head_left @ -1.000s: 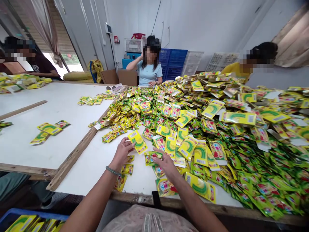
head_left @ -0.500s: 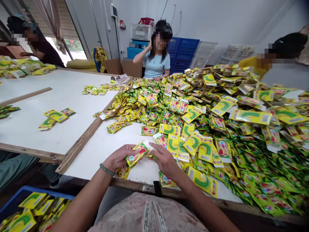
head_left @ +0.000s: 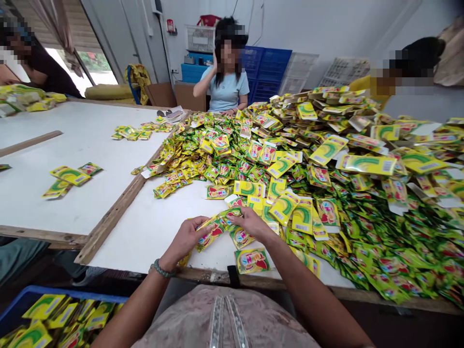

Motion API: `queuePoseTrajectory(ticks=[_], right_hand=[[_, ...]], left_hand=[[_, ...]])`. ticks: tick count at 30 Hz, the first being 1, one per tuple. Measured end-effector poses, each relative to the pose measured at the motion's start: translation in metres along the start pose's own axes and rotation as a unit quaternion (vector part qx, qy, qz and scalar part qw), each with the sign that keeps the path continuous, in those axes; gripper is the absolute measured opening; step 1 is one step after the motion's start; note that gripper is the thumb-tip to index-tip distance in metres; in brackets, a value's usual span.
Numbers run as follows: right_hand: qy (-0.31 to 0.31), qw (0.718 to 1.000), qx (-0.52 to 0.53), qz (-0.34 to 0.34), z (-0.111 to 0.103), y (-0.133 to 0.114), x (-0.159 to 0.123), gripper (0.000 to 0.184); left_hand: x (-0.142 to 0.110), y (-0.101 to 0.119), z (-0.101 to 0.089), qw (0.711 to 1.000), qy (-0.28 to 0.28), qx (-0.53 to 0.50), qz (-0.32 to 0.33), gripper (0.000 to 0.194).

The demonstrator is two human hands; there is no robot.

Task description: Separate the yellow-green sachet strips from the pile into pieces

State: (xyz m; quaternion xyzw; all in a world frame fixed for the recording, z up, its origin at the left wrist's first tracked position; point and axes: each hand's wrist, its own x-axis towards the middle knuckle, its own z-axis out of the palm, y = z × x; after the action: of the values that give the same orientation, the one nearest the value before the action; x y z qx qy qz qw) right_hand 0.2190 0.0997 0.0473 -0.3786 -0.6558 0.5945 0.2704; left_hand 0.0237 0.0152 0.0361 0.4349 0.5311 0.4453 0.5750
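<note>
Pale rear wall (head_left: 326, 29) and shuttered opening (head_left: 94, 65)
Blue plastic crates (head_left: 267, 72) and white crates (head_left: 299, 72) are placed against the wall. Daylight is admitted beneath a partly raised roller shutter (head_left: 83, 34), beside which a gathered curtain (head_left: 59, 29) is hung. The white tabletop (head_left: 145, 232) is bordered by wooden strips (head_left: 110, 220).

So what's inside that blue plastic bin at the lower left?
Flat yellow-and-green rectangular packs lie piled in the blue plastic bin. Its floor is covered, and the bare left forearm hides part of one side.
</note>
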Motion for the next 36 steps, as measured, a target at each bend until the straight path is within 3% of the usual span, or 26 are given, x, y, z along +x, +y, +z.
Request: queuePoseTrajectory(ticks=[4,8,13,17,22,25,28,36], right_hand=[[-0.017,0.996,-0.087,-0.034,-0.006,-0.011,0.002,0.024],[0.032,0.986,-0.135,-0.093,-0.002,-0.018,0.007,0.023],[0.092,0.964,-0.205,-0.141,0.013,-0.017,0.011,0.028],[0.116,0.963,-0.189,-0.154,0.022,-0.009,0.01,0.023],[0.1,0.974,-0.137,-0.151,0.015,-0.01,0.012,0.025],[0.071,0.96,-0.174,-0.207,0.012,-0.016,0.014,0.024],[0.075,0.941,-0.221,-0.244,0.015,-0.018,0.013,0.024],[0.049,0.95,-0.265,-0.161,0.013,-0.028,-0.007,0.018]], left_hand=[[-0.002,0.005,0.001,1.0,-0.008,0.019,0.008,0.034],[0.002,0.008,0.001,0.999,-0.02,-0.034,-0.021,0.038],[0.006,0.002,0.002,0.992,0.006,-0.113,-0.046,0.042],[0.005,-0.004,0.005,0.988,0.016,-0.145,-0.055,0.043],[0.002,0.0,0.002,0.985,-0.036,-0.147,-0.083,0.038],[0.001,0.003,-0.001,0.979,-0.084,-0.158,-0.1,0.032],[0.001,0.0,0.0,0.973,-0.092,-0.186,-0.102,0.03],[-0.001,-0.007,0.007,0.984,-0.02,-0.166,-0.057,0.039]])
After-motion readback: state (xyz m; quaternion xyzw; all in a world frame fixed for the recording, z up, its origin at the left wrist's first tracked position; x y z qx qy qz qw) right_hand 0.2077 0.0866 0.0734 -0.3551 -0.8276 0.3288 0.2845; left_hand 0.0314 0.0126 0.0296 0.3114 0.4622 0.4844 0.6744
